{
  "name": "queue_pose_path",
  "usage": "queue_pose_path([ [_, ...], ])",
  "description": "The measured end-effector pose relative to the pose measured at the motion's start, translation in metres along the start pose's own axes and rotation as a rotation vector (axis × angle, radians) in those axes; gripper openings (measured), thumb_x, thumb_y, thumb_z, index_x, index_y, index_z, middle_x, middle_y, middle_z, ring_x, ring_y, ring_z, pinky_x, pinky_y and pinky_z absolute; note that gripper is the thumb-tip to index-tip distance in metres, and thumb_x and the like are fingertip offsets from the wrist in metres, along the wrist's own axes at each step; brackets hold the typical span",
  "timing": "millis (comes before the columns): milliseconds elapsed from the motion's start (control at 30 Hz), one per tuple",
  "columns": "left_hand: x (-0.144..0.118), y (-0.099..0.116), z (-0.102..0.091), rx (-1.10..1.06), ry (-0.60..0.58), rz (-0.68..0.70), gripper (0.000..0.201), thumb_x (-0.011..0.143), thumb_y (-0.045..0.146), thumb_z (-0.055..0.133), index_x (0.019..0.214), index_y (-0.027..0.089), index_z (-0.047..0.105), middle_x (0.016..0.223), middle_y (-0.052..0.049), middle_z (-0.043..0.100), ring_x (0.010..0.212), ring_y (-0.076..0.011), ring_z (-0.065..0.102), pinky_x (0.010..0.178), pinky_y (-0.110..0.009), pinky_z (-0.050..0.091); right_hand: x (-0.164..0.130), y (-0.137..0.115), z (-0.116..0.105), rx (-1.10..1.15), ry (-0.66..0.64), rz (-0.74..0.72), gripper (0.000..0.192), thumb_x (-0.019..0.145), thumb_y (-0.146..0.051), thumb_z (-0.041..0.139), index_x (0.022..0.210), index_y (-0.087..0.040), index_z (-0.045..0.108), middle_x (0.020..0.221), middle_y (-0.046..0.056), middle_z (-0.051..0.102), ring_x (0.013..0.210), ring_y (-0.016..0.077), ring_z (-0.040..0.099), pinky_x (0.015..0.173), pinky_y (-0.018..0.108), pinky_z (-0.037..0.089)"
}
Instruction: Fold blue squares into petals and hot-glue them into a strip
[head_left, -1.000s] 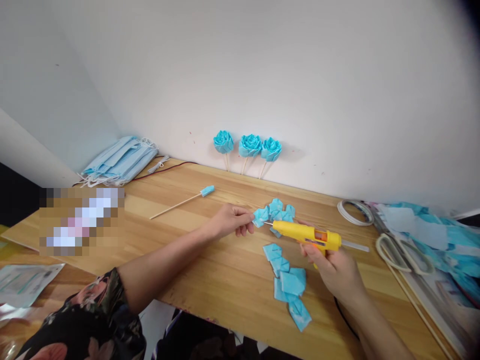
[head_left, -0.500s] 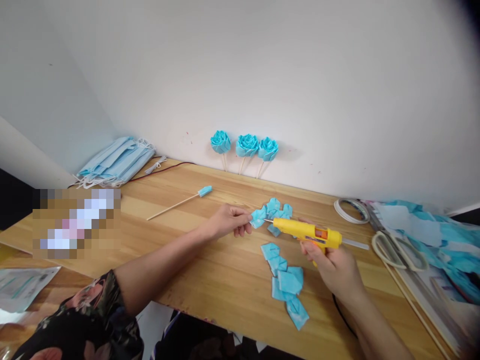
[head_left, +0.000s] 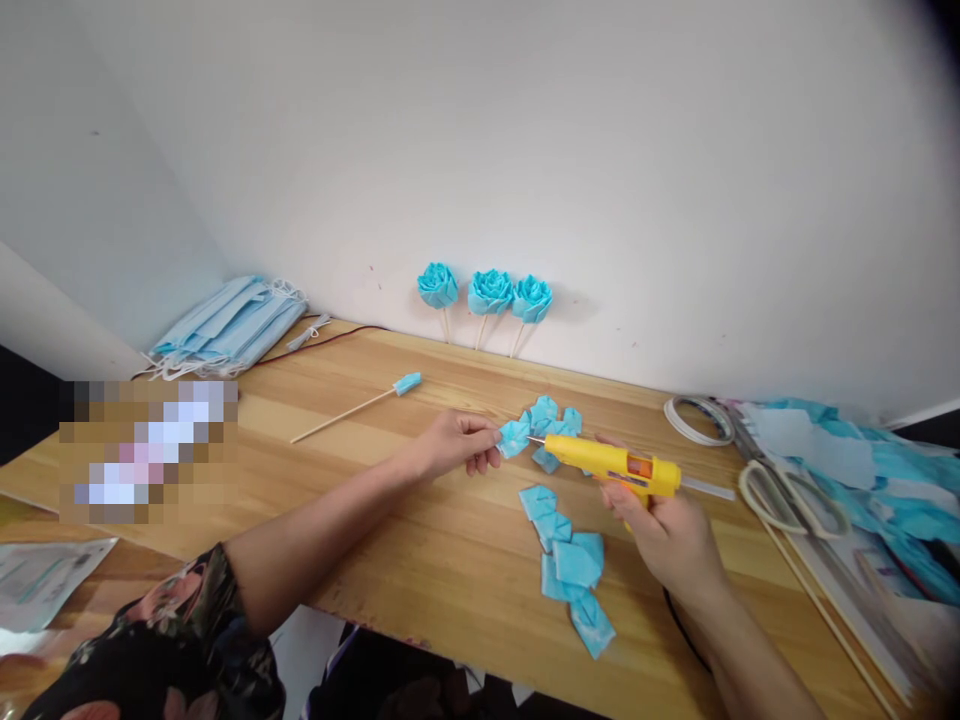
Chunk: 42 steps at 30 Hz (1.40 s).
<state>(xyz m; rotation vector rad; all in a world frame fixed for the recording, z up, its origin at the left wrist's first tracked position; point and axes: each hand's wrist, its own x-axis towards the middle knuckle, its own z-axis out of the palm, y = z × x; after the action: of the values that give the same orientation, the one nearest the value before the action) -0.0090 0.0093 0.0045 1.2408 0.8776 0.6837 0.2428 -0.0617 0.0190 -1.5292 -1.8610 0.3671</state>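
I saw the left hand (head_left: 461, 445) pinching a blue folded piece (head_left: 514, 438). Right hand (head_left: 675, 540) gripped the yellow glue gun (head_left: 592, 456), nozzle (head_left: 538, 440) at piece's edge.

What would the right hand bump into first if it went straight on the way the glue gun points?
Probably the blue folded piece pinched in the left hand: the yellow glue gun in the right hand aims its tip at it. Depth is unclear, so they may be touching.

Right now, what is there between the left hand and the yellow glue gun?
In the head view, a folded blue piece: the left hand pinches it, and the metal tip of the glue gun is at its other side, touching or nearly.
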Motion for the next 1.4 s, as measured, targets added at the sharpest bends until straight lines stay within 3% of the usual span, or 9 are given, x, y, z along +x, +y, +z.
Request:
queue_pose_path([
  [133,0.001,-0.002,-0.001,-0.018,-0.008,0.003,0.028,0.073,0.039,0.065,0.068,0.011,0.063,0.062,-0.003,0.064,0.05,-0.0083,0.054,0.046,-0.02,0.042,-0.001,0.0,0.0,-0.021,0.001,-0.007,0.032,0.084,-0.045,0.048,0.064,-0.024,0.061,0.078,0.004,0.072,0.071,0.0218,0.067,0.066,0.031,0.053],
  [300,0.002,-0.002,0.0,-0.059,-0.002,-0.026,0.028,0.072,0.038,0.066,0.07,0.011,0.062,0.062,-0.002,0.064,0.05,-0.0084,0.055,0.047,-0.021,0.042,-0.004,0.001,0.003,-0.062,-0.006,-0.032,0.037,0.087,-0.043,0.047,0.113,-0.023,0.064,0.104,0.006,0.073,0.088,0.0233,0.069,0.078,0.033,0.053],
  [400,0.001,-0.001,0.0,-0.109,-0.011,-0.034,0.03,0.071,0.04,0.067,0.07,0.011,0.062,0.062,-0.003,0.064,0.05,-0.0083,0.054,0.047,-0.021,0.041,-0.007,0.004,0.005,-0.103,-0.008,-0.059,0.04,0.087,-0.043,0.049,0.121,-0.024,0.061,0.109,0.007,0.071,0.096,0.0246,0.068,0.082,0.035,0.052],
  [567,0.0,0.002,0.0,-0.269,0.028,-0.041,0.033,0.07,0.043,0.07,0.071,0.012,0.058,0.061,-0.003,0.063,0.048,-0.0083,0.054,0.046,-0.021,0.038,-0.007,0.01,0.007,-0.089,0.025,-0.062,0.036,0.086,-0.044,0.052,0.114,-0.025,0.065,0.113,0.007,0.07,0.098,0.0254,0.067,0.085,0.037,0.051],
  [733,0.001,0.001,-0.002,-0.296,0.056,-0.034,0.037,0.069,0.046,0.071,0.071,0.011,0.057,0.062,-0.002,0.062,0.048,-0.0075,0.053,0.047,-0.021,0.037,-0.003,0.016,0.005,0.198,0.02,0.027,0.037,0.09,-0.046,0.045,0.087,-0.02,0.072,0.101,0.009,0.072,0.086,0.0229,0.068,0.068,0.03,0.054],
  [867,0.002,-0.001,-0.003,-0.292,0.059,-0.024,0.041,0.066,0.049,0.074,0.071,0.011,0.058,0.063,-0.002,0.062,0.049,-0.0077,0.054,0.047,-0.021,0.037,-0.001,0.02,0.003,0.39,-0.023,0.112,0.041,0.088,-0.05,0.047,0.088,-0.017,0.073,0.085,0.01,0.073,0.066,0.0191,0.065,0.055,0.027,0.051],
  [1067,0.002,-0.003,-0.003,-0.278,0.05,-0.017,0.043,0.067,0.05,0.073,0.07,0.01,0.06,0.065,-0.003,0.063,0.05,-0.0076,0.054,0.048,-0.022,0.037,-0.003,0.022,0.003,0.351,-0.048,0.127,0.045,0.088,-0.052,0.046,0.086,-0.017,0.073,0.068,0.007,0.068,0.054,0.0158,0.056,0.045,0.025,0.045],
  [1167,0.002,-0.004,-0.001,-0.27,0.04,-0.013,0.044,0.066,0.052,0.073,0.07,0.01,0.06,0.065,-0.003,0.063,0.051,-0.0077,0.054,0.048,-0.022,0.037,-0.005,0.014,0.006,0.237,-0.017,0.041,0.042,0.088,-0.05,0.045,0.083,-0.02,0.073,0.072,0.007,0.069,0.057,0.0179,0.058,0.055,0.03,0.05],
  [1400,0.002,-0.005,0.001,-0.252,0.038,-0.027,0.042,0.069,0.051,0.07,0.072,0.011,0.059,0.064,-0.002,0.062,0.05,-0.0076,0.053,0.047,-0.022,0.036,-0.008,0.0,0.013,0.09,0.013,-0.072,0.033,0.086,-0.046,0.048,0.073,-0.023,0.067,0.098,0.01,0.072,0.098,0.0269,0.066,0.09,0.04,0.049],
])
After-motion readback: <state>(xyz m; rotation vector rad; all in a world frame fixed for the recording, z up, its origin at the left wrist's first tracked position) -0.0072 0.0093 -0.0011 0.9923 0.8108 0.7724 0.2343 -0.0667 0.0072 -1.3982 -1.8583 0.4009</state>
